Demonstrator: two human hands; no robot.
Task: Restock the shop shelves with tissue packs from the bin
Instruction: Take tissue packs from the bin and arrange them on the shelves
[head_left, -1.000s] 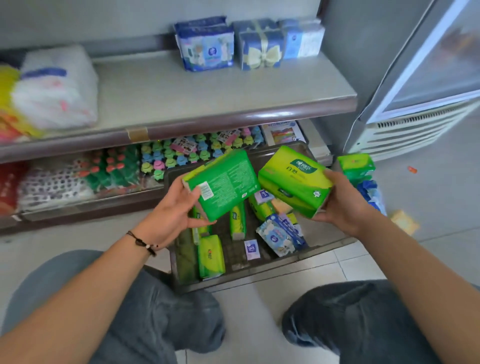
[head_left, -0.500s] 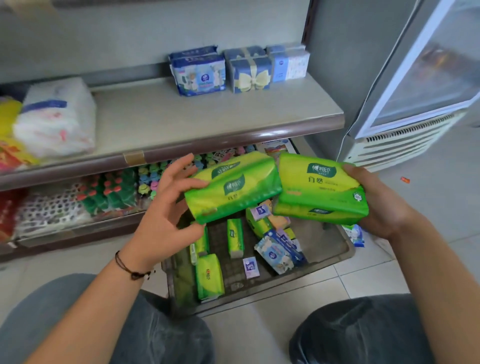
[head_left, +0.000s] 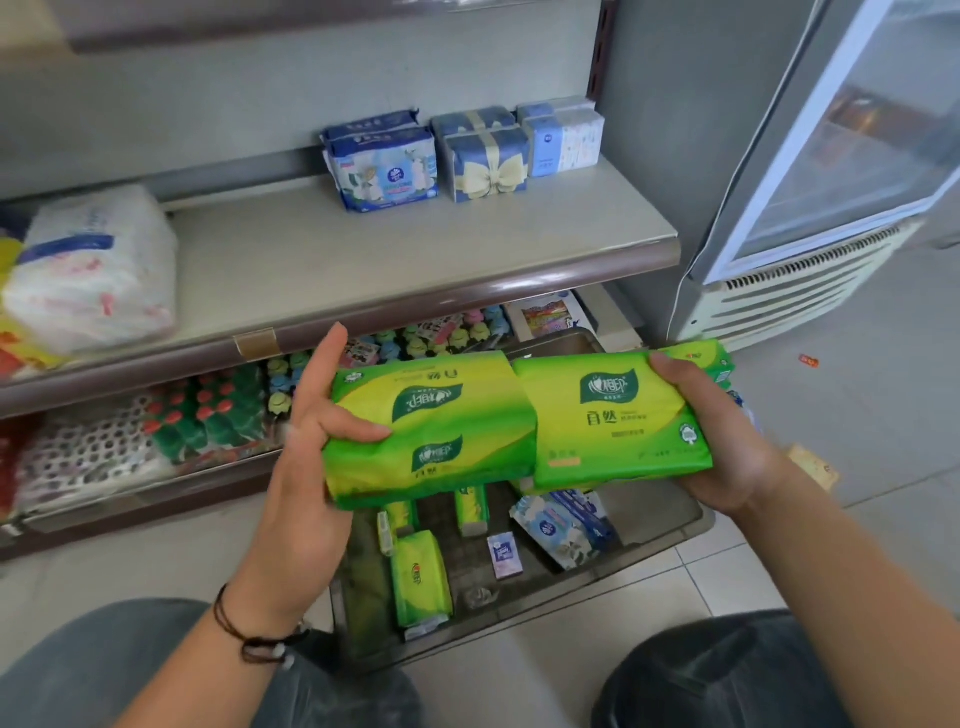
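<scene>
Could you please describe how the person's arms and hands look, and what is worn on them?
Both forearms are bare, with no sleeves showing, and neither the left hand nor the right hand wears a glove. The left wrist carries a thin dark cord bracelet, looped more than once, with a small pale bead. No ring or watch is visible.

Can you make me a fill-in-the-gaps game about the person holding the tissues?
1. The left hand and the right hand each hold a soft plastic tissue pack coloured ____.
2. The two held packs, left and right, are raised above the dark plastic ____ on the floor.
3. The blue gift-wrapped pack on the upper grey shelf has a cream ____ printed on it.

Missing words: green; bin; bow
</scene>
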